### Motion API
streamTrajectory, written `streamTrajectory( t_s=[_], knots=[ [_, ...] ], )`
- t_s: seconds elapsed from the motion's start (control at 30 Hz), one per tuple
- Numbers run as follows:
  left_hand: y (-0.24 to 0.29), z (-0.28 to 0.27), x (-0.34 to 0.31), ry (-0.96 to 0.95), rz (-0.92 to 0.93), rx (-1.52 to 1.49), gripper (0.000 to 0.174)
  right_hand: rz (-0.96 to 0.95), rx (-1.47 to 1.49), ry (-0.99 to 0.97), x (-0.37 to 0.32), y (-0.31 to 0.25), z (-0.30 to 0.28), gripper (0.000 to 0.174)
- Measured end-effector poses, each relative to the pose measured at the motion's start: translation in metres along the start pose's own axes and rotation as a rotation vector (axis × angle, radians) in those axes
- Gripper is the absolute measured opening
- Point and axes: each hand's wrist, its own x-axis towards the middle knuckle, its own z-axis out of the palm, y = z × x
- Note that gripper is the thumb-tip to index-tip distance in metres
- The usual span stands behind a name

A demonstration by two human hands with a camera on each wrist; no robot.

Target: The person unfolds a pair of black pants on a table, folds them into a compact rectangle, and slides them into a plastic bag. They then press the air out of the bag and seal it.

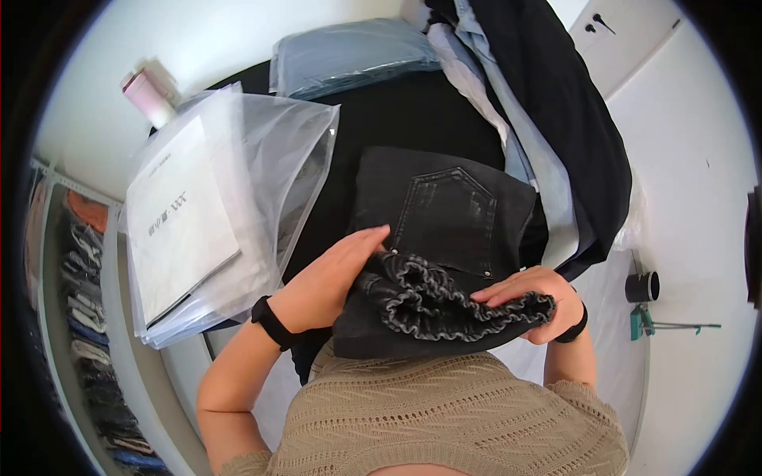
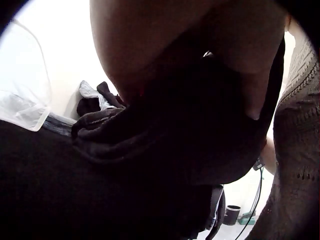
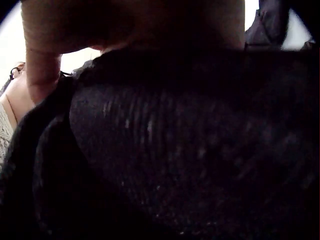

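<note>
From my end I've got faded black denim dead centre: the jeans (image 1: pixel 448 246), pocket scuffed greyish, crinkled edge (image 1: pixel 508 324) picked out in paler grey. Round the head view's clock now: twelve, blue-grey packages (image 1: pixel 357 55); two, a pale blue garment (image 1: pixel 548 186) against solid black cloth (image 1: pixel 583 143); just past three, a black bin (image 1: pixel 640 288) and a green object (image 1: pixel 640 323); six, a tan knit top (image 1: pixel 444 404) patterned with rows of tiny holes; nine, a white sheet (image 1: pixel 186 250), black lettering; ten, a pink-and-white bottle (image 1: pixel 149 97).
</note>
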Motion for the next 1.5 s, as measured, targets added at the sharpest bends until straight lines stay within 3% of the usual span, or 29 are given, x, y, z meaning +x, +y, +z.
streamTrajectory(
  t_s=[0.1,0.13,0.2,0.27,0.3,0.37,0.47,0.57,0.6,0.67,0.7,0.83,0.9,0.93,1.0,1.03,1.07,1.13,1.17,1.2,1.27,1.3,1.4,1.47,1.5],
  knots=[
    [-0.014,0.004,0.007,-0.058,0.077,0.087,0.043,0.093,0.191,-0.09,-0.008,0.002,-0.008,0.058],
    [-0.016,0.004,0.008,-0.071,0.082,0.083,0.043,0.033,0.336,-0.023,-0.015,0.013,-0.012,0.057],
    [-0.02,0.005,0.007,-0.072,0.069,0.066,0.044,0.106,0.356,0.357,-0.023,0.022,-0.019,0.045],
    [-0.018,0.006,0.008,-0.076,0.061,0.054,0.044,0.502,-0.046,0.806,-0.027,0.041,-0.036,0.035],
    [-0.017,0.006,0.007,-0.072,0.05,0.043,0.043,0.5,-0.043,0.811,-0.023,0.048,-0.037,0.035],
    [-0.018,0.008,0.006,-0.064,0.051,0.052,0.043,0.641,-0.348,0.936,-0.013,0.06,-0.035,0.03],
    [-0.013,0.008,0.005,-0.05,0.037,0.061,0.042,0.706,-0.658,0.742,-0.002,0.062,-0.03,0.035],
    [-0.013,0.009,0.004,-0.045,0.022,0.069,0.04,0.666,-0.715,0.695,0.0,0.067,-0.036,0.033],
    [-0.014,0.01,0.004,-0.044,0.021,0.075,0.039,0.665,-0.716,0.696,-0.001,0.067,-0.038,0.033],
    [-0.018,0.01,0.002,-0.035,0.034,0.068,0.038,0.515,-0.766,0.876,-0.005,0.069,-0.043,0.029],
    [-0.02,0.011,0.001,-0.027,0.045,0.059,0.036,0.507,-0.835,0.848,-0.007,0.072,-0.043,0.026],
    [-0.026,0.014,0.002,-0.007,0.062,0.097,0.031,0.631,-0.787,0.812,-0.001,0.058,-0.034,0.023],
    [-0.015,0.016,0.002,0.089,0.01,0.104,0.03,0.352,-0.739,0.836,0.007,0.035,-0.027,0.028],
    [-0.012,0.014,0.003,0.092,0.004,0.102,0.03,0.353,-0.737,0.829,0.008,0.035,-0.026,0.028],
    [-0.01,0.008,0.009,0.043,-0.181,-0.091,0.033,0.148,-0.141,0.407,0.009,0.035,-0.025,0.04],
    [-0.011,0.01,0.012,0.111,-0.159,-0.111,0.031,0.263,0.084,0.289,0.004,0.045,-0.027,0.051],
    [-0.012,0.011,0.015,0.113,-0.157,-0.111,0.031,0.262,0.082,0.288,0.0,0.051,-0.028,0.051],
    [-0.015,0.014,0.021,0.236,-0.205,-0.028,0.029,0.485,0.015,0.527,-0.006,0.06,-0.03,0.055],
    [-0.023,0.02,0.029,0.364,-0.081,0.089,0.033,0.516,-0.08,0.513,-0.015,0.074,-0.039,0.058],
    [-0.026,0.02,0.035,0.373,-0.083,0.089,0.033,0.515,-0.084,0.505,-0.019,0.088,-0.044,0.058],
    [-0.017,0.01,0.054,0.368,-0.351,-0.07,0.038,0.494,0.272,0.656,-0.013,0.099,-0.049,0.059],
    [-0.006,0.0,0.062,0.287,-0.585,-0.035,0.046,0.586,0.376,0.699,-0.008,0.089,-0.053,0.058],
    [-0.038,0.003,0.075,0.298,-0.555,-0.124,0.052,0.589,0.226,0.61,0.024,0.022,-0.071,0.05],
    [-0.029,-0.001,0.078,0.295,-0.558,-0.142,0.058,0.409,-0.28,0.578,0.045,-0.016,-0.079,0.045],
    [-0.03,-0.001,0.08,0.282,-0.586,-0.107,0.055,0.388,-0.418,0.473,0.057,-0.035,-0.082,0.048]
  ],
)
